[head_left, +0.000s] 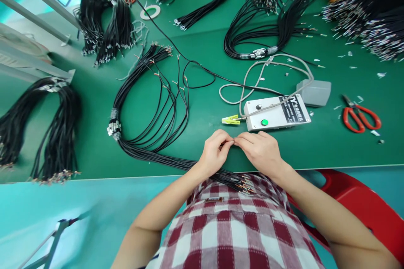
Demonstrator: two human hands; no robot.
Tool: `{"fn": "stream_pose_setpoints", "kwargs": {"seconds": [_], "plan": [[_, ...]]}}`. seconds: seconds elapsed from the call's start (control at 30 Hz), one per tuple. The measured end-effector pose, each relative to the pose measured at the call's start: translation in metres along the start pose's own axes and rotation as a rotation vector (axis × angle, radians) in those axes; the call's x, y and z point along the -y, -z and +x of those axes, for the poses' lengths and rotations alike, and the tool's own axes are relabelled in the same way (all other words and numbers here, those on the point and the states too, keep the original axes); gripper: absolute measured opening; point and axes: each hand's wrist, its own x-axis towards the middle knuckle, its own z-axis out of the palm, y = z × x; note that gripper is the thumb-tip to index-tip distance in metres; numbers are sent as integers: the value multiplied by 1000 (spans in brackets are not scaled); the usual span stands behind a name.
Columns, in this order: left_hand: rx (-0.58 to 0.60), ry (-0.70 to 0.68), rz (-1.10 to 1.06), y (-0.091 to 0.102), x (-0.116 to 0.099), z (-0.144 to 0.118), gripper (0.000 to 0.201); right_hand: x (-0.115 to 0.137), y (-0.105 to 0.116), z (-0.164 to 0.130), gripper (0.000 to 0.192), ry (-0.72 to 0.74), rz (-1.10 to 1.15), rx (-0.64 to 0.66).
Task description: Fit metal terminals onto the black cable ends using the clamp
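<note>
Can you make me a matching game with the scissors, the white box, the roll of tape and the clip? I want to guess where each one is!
Things:
1. scissors
2. white box
3. roll of tape
4. clip

Places:
A. far side of the table, near another person's hands
B. touching the box's left end
C. just beyond the two hands
D. far right, red handles

Pairs: 1-D, 2-C, 3-A, 4-B

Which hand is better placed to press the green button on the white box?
Right hand: it sits just below the green button on the white box. Left hand is farther left, over the cable bundle.
</note>
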Motion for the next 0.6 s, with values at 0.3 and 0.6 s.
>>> {"fn": "stream_pose_setpoints", "kwargs": {"seconds": [0.3, 0.6], "plan": [[-223, 204, -184, 26, 8, 24, 15, -17, 15, 58, 16, 8, -274, 66], [-187, 299, -262, 23, 19, 41, 23, -32, -1, 76, 15, 50, -252, 123]]}}
